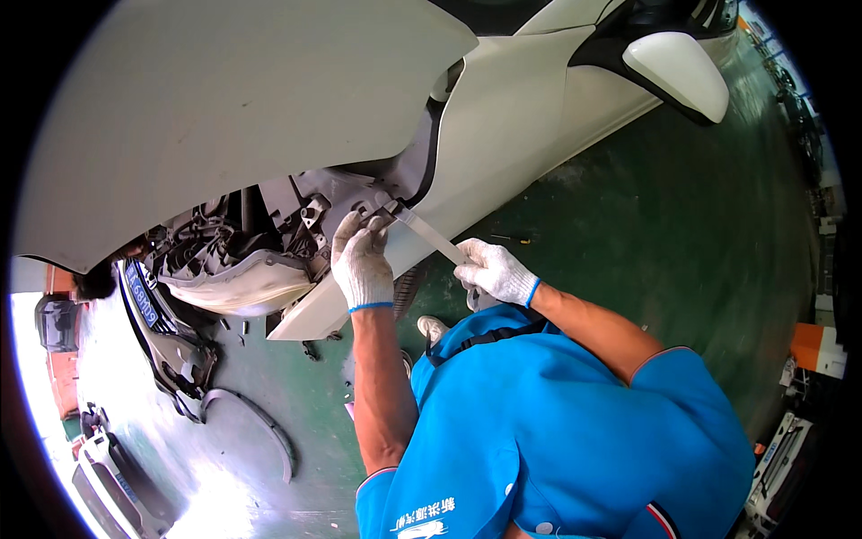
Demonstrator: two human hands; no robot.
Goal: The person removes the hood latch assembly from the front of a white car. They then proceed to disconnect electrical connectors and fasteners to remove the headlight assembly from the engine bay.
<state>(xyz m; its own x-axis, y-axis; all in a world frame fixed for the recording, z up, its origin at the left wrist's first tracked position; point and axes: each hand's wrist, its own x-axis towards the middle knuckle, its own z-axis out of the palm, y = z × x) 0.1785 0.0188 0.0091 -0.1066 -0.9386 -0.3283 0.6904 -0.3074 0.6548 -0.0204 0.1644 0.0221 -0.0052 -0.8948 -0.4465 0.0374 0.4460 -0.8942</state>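
My right hand (499, 271), in a white knit glove with a blue cuff, is closed around the lower end of a long pale metal wrench (435, 235). The wrench slants up and left to its rounded head, beside the inner edge of the white car's fender opening (337, 190). My left hand (364, 265), gloved alike, is raised at that head. Its fingers are bent together, their tips beside the head; what lies between them is too small to make out. Under the raised hood (242, 99), the bare headlight area (247, 283) lies left of my left hand.
The car door (512, 117) and side mirror (678, 72) reach to the upper right. A removed front bumper (162, 332) and a curved dark trim strip (260, 427) lie on the green floor at left. A thin tool (512, 239) lies on the floor beyond my right hand.
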